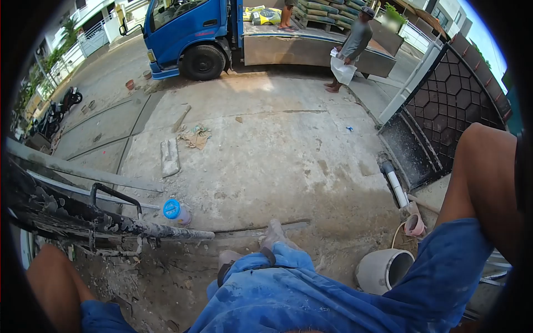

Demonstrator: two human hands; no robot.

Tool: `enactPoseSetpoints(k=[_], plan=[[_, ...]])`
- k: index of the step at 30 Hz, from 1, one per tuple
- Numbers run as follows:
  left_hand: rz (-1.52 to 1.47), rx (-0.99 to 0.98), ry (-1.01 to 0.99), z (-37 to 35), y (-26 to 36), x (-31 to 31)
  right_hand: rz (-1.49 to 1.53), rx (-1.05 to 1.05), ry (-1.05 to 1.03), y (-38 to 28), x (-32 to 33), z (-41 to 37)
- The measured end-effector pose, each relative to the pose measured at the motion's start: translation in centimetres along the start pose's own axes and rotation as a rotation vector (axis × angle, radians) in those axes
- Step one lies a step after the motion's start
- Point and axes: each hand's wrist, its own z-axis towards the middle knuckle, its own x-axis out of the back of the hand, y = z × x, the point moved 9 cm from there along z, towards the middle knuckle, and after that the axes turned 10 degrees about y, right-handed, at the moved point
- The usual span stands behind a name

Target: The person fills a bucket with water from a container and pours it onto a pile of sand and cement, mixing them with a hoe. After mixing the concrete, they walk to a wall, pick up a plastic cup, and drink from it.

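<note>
Neither of my hands is in the picture. My left arm (54, 275) shows bent at the lower left, close to a paint-spattered dark metal gate (111, 222); its hand is out of frame. On the right my bent right arm (472, 177) is raised beside a dark gate with a honeycomb pattern (455, 94), and that hand is hidden too. My blue clothing (277, 299) fills the bottom middle, with my foot (275, 233) on the dusty ground.
A blue truck (189, 33) carries stacked sacks (325, 14). Beside its bed stands a person (355, 41) holding white material. Nearer me are a blue-lidded container (176, 211), a white pipe (395, 186), a pink bucket (414, 225) and a tipped pale bucket (375, 270). Crumpled paper (195, 136) lies on the concrete.
</note>
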Motion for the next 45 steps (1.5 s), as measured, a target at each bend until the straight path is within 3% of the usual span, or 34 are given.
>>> enactPoseSetpoints(k=[4, 22, 45], plan=[[-0.047, 0.023, 0.019, -0.8, 1.3, 0.1, -0.120, -0.043, -0.123, 2.0, -2.0, -0.5], [-0.163, 0.097, -0.010, -4.3, 2.5, -5.7, -0.236, -0.061, -0.229, 5.8, -1.9, -3.4], [-0.303, 0.236, 0.007, -5.1, 2.8, -7.1, -0.245, -0.104, -0.192, 7.1, 0.2, -3.6]])
